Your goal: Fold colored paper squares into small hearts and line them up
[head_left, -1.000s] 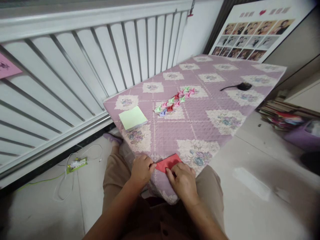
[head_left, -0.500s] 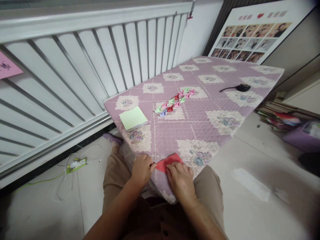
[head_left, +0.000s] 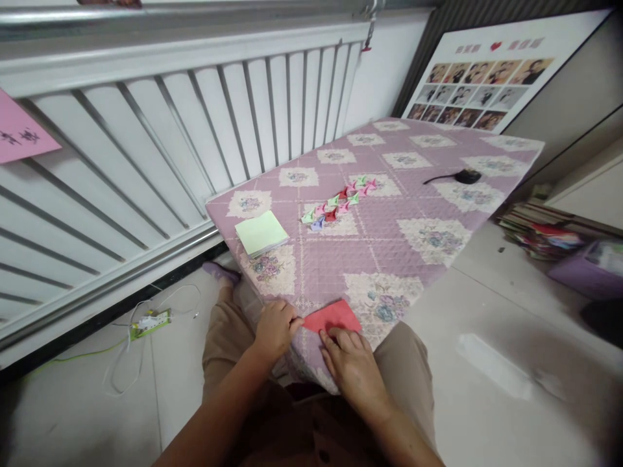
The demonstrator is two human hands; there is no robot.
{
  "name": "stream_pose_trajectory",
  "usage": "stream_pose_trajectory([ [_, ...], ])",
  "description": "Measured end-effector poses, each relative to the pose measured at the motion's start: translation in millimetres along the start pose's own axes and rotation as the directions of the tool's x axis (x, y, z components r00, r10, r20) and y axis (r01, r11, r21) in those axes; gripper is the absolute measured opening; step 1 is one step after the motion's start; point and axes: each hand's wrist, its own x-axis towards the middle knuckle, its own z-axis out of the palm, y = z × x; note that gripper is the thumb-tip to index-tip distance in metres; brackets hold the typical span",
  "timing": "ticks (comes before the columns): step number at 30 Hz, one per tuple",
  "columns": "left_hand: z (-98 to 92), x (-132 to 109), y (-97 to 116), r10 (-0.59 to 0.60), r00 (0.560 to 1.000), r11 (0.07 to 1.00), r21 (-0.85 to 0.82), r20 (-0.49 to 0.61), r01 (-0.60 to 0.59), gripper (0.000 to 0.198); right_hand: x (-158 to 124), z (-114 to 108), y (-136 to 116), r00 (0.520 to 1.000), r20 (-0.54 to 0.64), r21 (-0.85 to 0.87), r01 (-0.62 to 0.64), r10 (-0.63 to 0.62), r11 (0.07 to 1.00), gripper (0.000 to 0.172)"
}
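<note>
A red sheet of paper (head_left: pixel 335 315), folded to a pointed shape, lies on the near corner of the table. My left hand (head_left: pixel 276 329) is closed in a pinch at the paper's left tip. Bent a little and partly apart, the fingers of my right hand (head_left: pixel 353 363) rest on its lower edge; the thumb is hard to make out. Beyond my left hand lies a stack of square paper (head_left: pixel 263 232), pale green on top. Small folded paper pieces (head_left: pixel 331 215) in green, pink, red and blue stand in two rows farther back.
A flowered purple cloth (head_left: pixel 321 272) covers the table. On it, at the right, lies a black object with a thin tail (head_left: pixel 467 176). A white radiator (head_left: pixel 243 123) runs along the left side. A power strip (head_left: pixel 150 322) with cables lies on the floor.
My right hand has slid a little down and left, baring more of the red paper. My left hand keeps its pinch. The view has tilted up slightly.
</note>
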Motion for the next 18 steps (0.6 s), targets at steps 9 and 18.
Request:
stream_pose_trajectory([
  [9, -10.9, -8.7, 7.8, 0.46, 0.881, 0.841, 0.264, 0.112, -0.473, 0.017, -8.4, -1.8, 11.6, 0.997, -0.072, 0.066, -0.028, 0.032, 0.997, 0.023],
  [18, -18.2, 4.7, -2.5, 0.459, 0.867, 0.833, 0.245, 0.191, -0.495, 0.018, 17.5, -12.9, 6.1, 0.982, 0.042, 0.013, -0.184, 0.184, 0.983, 0.019],
])
